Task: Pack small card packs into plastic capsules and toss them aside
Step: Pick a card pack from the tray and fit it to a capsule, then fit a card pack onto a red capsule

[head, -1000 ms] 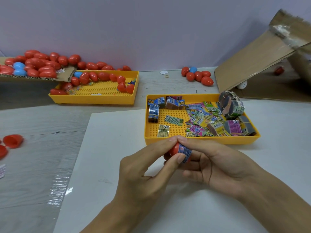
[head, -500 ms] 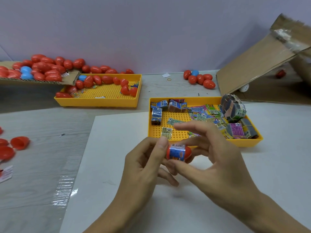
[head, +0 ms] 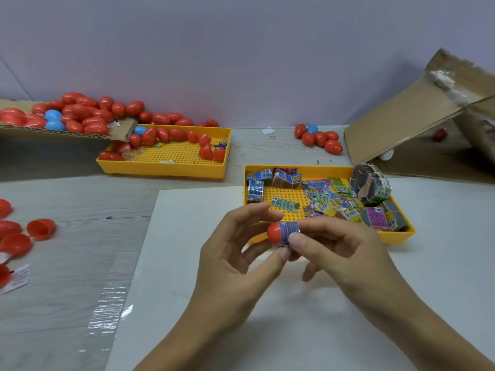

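A red capsule half (head: 275, 232) with a rolled blue card pack (head: 291, 229) sticking out of its open end is held over the white sheet, just in front of the card tray. My left hand (head: 235, 258) holds the red half, thumb underneath and index finger above. From the right, my right hand (head: 345, 250) pinches the pack between thumb and index finger. The yellow tray (head: 321, 169) behind them holds several loose card packs (head: 326, 199) and banded bundles.
A second yellow tray (head: 166, 168) at back left holds red capsules, with a heap of capsules (head: 77, 113) on cardboard beside it. Open red halves (head: 40, 228) lie far left, closed capsules (head: 318, 139) at the back, and a tilted cardboard box (head: 401, 124) at right.
The capsule has turned so its red end points left and the pack points right. My right hand's fingers came down from above the tray onto the pack.
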### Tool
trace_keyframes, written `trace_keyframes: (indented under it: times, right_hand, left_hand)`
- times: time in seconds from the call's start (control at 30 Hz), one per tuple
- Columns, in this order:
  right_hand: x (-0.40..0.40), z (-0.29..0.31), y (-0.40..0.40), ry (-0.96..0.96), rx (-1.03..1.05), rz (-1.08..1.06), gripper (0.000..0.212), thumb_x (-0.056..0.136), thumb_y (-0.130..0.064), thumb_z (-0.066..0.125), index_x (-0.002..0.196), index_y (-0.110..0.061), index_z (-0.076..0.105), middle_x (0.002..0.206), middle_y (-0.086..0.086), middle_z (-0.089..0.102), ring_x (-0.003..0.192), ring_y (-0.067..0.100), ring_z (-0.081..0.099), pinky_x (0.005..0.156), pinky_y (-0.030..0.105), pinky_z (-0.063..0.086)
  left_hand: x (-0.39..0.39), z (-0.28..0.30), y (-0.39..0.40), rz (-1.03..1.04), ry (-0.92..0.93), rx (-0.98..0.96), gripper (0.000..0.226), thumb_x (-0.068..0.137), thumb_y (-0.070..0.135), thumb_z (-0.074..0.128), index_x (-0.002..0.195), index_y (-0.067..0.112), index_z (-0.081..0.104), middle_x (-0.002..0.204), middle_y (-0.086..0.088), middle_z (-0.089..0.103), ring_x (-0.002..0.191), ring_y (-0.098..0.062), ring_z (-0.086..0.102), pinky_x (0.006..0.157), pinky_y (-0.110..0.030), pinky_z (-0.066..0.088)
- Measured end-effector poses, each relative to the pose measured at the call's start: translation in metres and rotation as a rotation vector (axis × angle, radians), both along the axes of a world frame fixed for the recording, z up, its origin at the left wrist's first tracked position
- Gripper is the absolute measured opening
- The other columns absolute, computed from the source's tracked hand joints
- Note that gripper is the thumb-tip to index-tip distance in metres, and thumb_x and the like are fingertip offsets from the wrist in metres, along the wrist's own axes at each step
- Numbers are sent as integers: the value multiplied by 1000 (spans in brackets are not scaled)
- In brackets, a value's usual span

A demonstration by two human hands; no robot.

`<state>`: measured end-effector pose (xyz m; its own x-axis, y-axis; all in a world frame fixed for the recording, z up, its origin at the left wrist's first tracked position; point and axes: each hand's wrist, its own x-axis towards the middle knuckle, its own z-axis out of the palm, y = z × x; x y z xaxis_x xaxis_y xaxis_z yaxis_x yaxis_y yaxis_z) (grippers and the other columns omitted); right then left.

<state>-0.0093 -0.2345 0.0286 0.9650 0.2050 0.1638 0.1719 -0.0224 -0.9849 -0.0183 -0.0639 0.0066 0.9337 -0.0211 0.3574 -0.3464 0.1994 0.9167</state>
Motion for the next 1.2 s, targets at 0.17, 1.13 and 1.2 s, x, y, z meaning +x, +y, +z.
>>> trace_keyframes:
  times: [0.17, 1.13, 1.2]
  right_hand:
    - [-2, -1, -3, -636, -451, -198, 29, 77, -18, 79, 105, -14, 74, 103, -5, 72, 97, 11, 68, 77, 22, 55]
    - [73, 18, -36, -429, -817, -194, 19, 83, 3, 63, 86, -10, 77, 85, -2, 69, 78, 10, 62, 68, 22, 50]
    - [85, 12, -18, -414, -814, -157, 17, 86, -4, 62, 91, -11, 76, 88, -3, 69, 83, 9, 62, 75, 31, 53]
  left_hand:
    - [1, -8, 0, 41, -15, 49, 64, 75, 0, 78, 128, 27, 55, 126, -2, 64, 116, -28, 64, 94, -28, 53]
    - [14, -10, -6, 153, 164, 1, 3, 66, 12, 73, 68, 12, 71, 51, -22, 60, 42, -27, 60, 43, -26, 50]
    - [18, -10, -5, 153, 174, 10, 8, 68, 18, 77, 67, 13, 71, 49, -20, 58, 41, -25, 57, 42, -25, 47]
